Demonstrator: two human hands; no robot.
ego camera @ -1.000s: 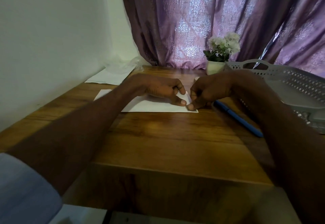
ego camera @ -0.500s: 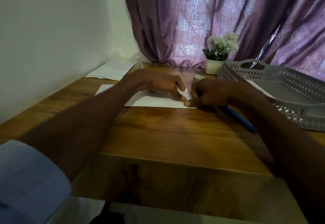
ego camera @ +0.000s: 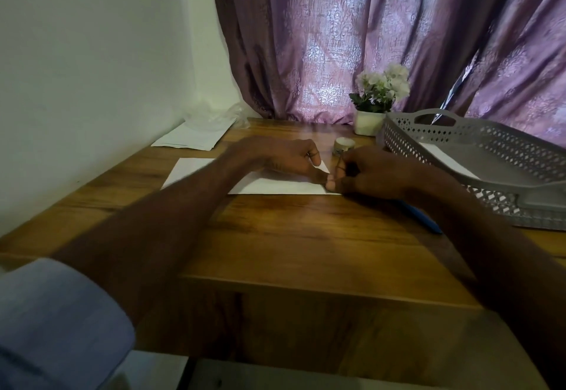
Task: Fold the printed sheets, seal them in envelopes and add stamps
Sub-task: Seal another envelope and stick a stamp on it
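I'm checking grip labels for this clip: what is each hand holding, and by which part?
Both the left hand and right hand press the white envelope at its right end; any pinch is hidden.
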